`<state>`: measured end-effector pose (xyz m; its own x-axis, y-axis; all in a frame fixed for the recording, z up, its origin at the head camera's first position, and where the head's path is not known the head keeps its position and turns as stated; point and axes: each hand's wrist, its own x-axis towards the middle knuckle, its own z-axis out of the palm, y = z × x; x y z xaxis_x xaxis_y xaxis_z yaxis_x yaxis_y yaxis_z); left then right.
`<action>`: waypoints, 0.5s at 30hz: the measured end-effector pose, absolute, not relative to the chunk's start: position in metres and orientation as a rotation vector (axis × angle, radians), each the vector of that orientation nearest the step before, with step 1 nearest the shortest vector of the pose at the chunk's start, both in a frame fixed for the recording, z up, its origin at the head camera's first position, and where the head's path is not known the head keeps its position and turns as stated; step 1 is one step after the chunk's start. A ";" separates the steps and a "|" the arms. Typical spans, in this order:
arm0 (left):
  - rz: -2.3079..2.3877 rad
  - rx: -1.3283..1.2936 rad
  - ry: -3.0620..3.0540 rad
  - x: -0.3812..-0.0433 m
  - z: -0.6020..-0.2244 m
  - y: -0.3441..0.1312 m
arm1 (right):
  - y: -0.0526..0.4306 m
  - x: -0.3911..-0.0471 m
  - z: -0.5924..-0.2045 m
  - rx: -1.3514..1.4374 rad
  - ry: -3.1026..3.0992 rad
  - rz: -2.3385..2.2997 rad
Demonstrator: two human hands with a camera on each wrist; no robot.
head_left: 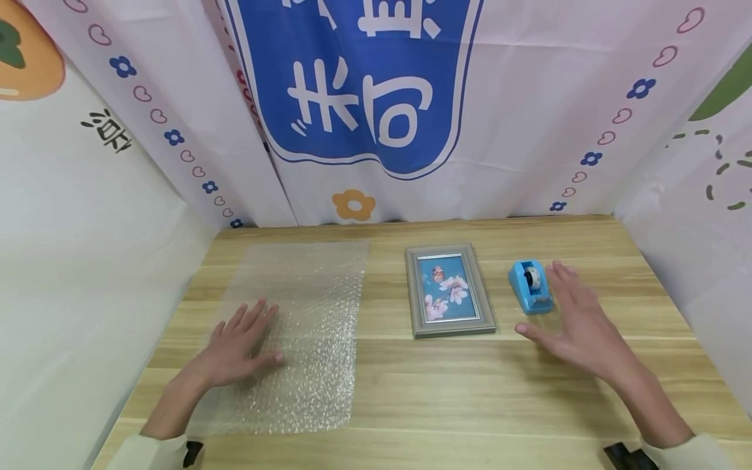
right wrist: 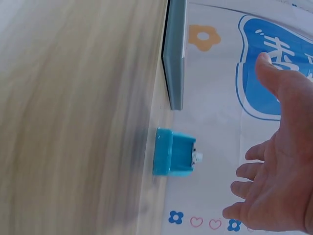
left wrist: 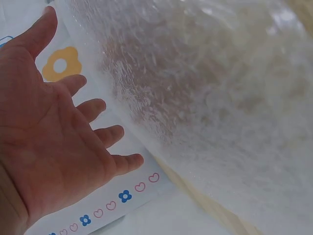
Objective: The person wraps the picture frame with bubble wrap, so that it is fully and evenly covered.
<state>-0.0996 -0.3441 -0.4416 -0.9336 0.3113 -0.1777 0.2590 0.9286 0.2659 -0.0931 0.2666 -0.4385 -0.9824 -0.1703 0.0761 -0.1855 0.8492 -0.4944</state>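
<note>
A clear sheet of bubble wrap [head_left: 311, 339] lies flat on the left of the table. Above it is my left hand [head_left: 235, 349], fingers spread and nothing in its grasp; the left wrist view shows the palm [left wrist: 54, 142] beside the bubble wrap [left wrist: 220, 98]. A grey picture frame [head_left: 484, 307] with a print of pink blossoms lies face up at the middle. To its right stands a blue tape dispenser [head_left: 531, 287] holding a small roll of tape. My right hand [head_left: 578, 326] hovers just right of the dispenser, fingers extended and holding nothing. In the right wrist view, the dispenser [right wrist: 168, 152] sits beyond the palm.
The wood-grain table [head_left: 435, 398] is enclosed by printed cloth at the back [head_left: 517, 130] and white cloth walls on the left [head_left: 88, 261] and right [head_left: 687, 261]. Dark straps circle both wrists near the sleeves.
</note>
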 end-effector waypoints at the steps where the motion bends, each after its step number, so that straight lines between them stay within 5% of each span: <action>1: 0.359 0.428 2.868 -0.099 -0.442 -0.344 | 0.264 -0.094 -0.438 0.288 -2.996 0.805; 15: 0.380 0.417 2.802 -0.097 -0.452 -0.341 | 0.225 -0.106 -0.431 0.399 -2.995 0.837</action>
<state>-0.0965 -0.3413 -0.4518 -0.9186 0.3173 -0.2357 0.2430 0.9237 0.2963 -0.1058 0.2249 -0.4308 -0.9676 -0.2414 0.0736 -0.2446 0.8252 -0.5092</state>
